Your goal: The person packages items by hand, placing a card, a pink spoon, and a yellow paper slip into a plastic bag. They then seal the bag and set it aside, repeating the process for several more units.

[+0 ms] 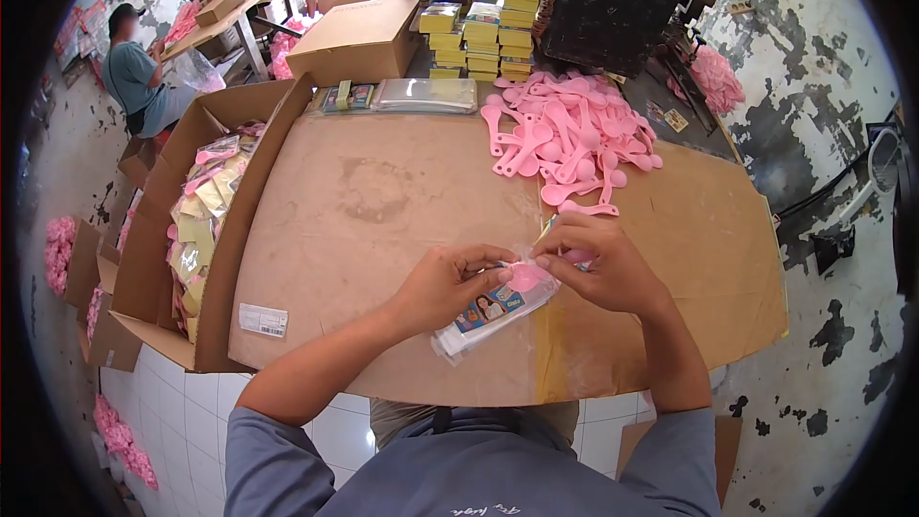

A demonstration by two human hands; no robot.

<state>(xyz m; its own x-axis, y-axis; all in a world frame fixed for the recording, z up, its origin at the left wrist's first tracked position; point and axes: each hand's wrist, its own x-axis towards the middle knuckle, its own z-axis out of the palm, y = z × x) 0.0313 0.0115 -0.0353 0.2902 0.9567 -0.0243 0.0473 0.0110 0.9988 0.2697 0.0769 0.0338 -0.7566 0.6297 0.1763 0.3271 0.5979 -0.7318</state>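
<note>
In the head view both hands meet over the near middle of the table. My left hand (458, 280) pinches the edge of a clear plastic bag (513, 255) between thumb and forefinger. My right hand (605, 263) is closed on the same bag from the other side. A pink spoon (526, 277) shows between the fingertips, its bowl toward my left thumb and part of it hidden by my right hand. Below them lies a blue printed card (494, 308) on a small pile of clear plastic bags (476, 337).
Loose pink spoons (570, 129) lie heaped at the far right. An open carton (251, 220) with packed sachets (206, 206) stands left. Behind are clear sleeves (424, 96), a closed box (354, 38) and stacked yellow-edged cards (481, 33). A person (141, 77) sits at the far left.
</note>
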